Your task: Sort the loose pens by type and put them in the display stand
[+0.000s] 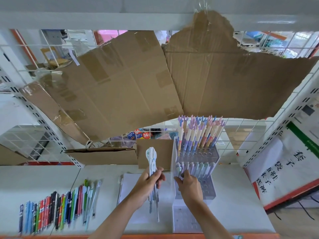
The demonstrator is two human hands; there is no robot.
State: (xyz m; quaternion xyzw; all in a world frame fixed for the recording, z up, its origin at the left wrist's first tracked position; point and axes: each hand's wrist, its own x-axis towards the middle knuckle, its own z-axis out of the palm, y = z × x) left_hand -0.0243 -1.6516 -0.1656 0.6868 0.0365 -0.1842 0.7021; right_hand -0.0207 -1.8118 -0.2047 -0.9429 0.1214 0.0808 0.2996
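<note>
We see a bundle of pale blue and white pens (152, 171) held upright in the left hand (148, 184), whose fingers are curled around the barrels; the decorated tops rise above the fist and the tips hang below it. Just to the right stands the clear tiered display stand (196, 169) on the white surface (233, 195). Its back tier holds pastel pens with antler-shaped tops (200, 133), and its middle tier holds a row of pale pens (195, 168). The right hand (189, 186) reaches into the left end of that middle row, fingertips pinched on a pen (179, 170) there. On the left of the surface, well apart from the stand, loose pens (57, 211) in many colours lie side by side in a row. Behind everything, sheets of brown cardboard (138, 80) hang against the wire-grid shelving.
</note>
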